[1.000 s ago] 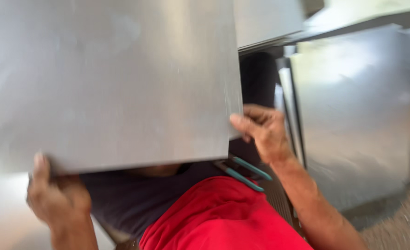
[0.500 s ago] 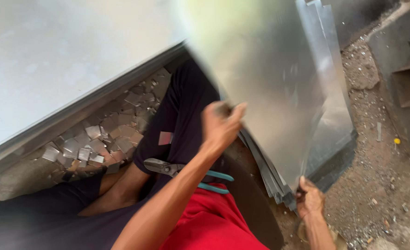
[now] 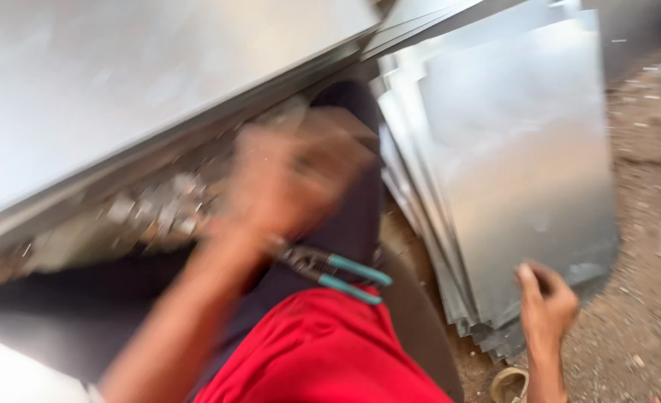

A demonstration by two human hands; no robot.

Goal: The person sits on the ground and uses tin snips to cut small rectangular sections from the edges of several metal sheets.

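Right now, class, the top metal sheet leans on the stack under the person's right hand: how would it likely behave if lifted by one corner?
The top metal sheet looks thin and broad, so it would probably flex. Its smooth shiny face likely slips under the right hand.

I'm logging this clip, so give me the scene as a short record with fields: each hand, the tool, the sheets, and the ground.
left hand: left hand, heavily blurred, raised in front of the dark trousers; whether it holds anything cannot be told
right hand: right hand at the lower edge of the stack of flat grey metal sheets, fingers on the front sheet
tool: pliers with teal handles lying on the lap, above the red shirt
other sheets: large grey metal sheet at upper left
ground: dirt and gravel floor
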